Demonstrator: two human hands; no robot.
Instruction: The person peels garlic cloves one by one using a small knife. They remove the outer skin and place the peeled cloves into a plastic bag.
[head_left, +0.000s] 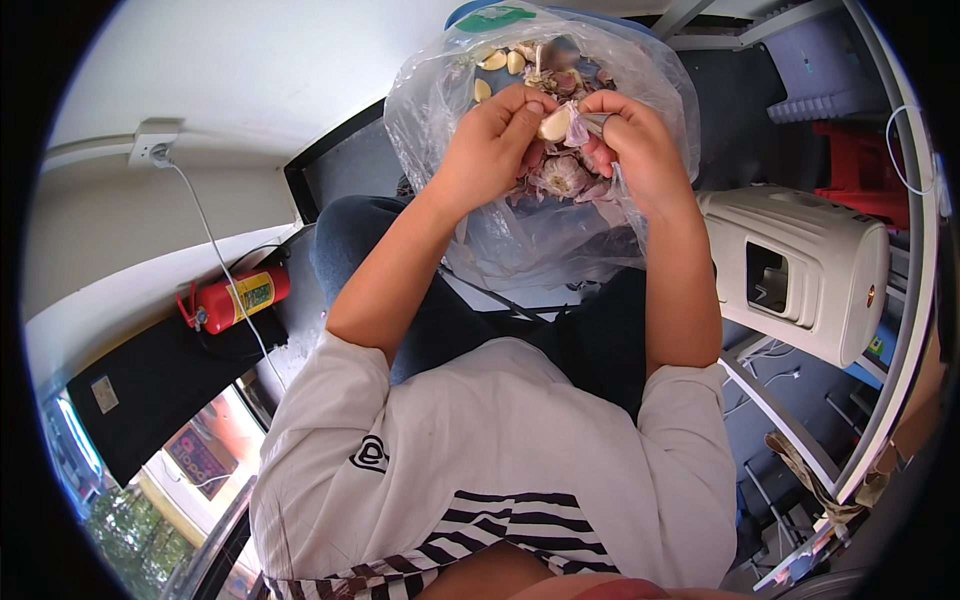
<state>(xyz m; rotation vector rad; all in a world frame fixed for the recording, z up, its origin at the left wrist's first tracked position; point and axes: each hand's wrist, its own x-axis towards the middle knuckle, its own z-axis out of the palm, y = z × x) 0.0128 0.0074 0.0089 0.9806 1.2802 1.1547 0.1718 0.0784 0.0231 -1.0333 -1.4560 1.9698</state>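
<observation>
Between the fingertips of both hands is a garlic clove (554, 126), its pale flesh bare on the left and purplish skin hanging loose on the right. My left hand (501, 142) grips the bare end. The loose garlic skin (576, 127) is pinched by my right hand (628, 139). Both hands are above a clear plastic bag (427, 97) with its mouth spread wide. In the bag, below the hands, lies a whole garlic bulb (562, 175) among papery skins. Peeled garlic cloves (493, 60) rest at the far left inside it.
A blue rim (469, 10) shows behind the bag. To the right stands a beige plastic housing (802, 270) beside a metal frame (787, 427) and a red stool (855, 172). On the left are a fire extinguisher (236, 300) and a white cable (206, 217) plugged into a wall socket (154, 142).
</observation>
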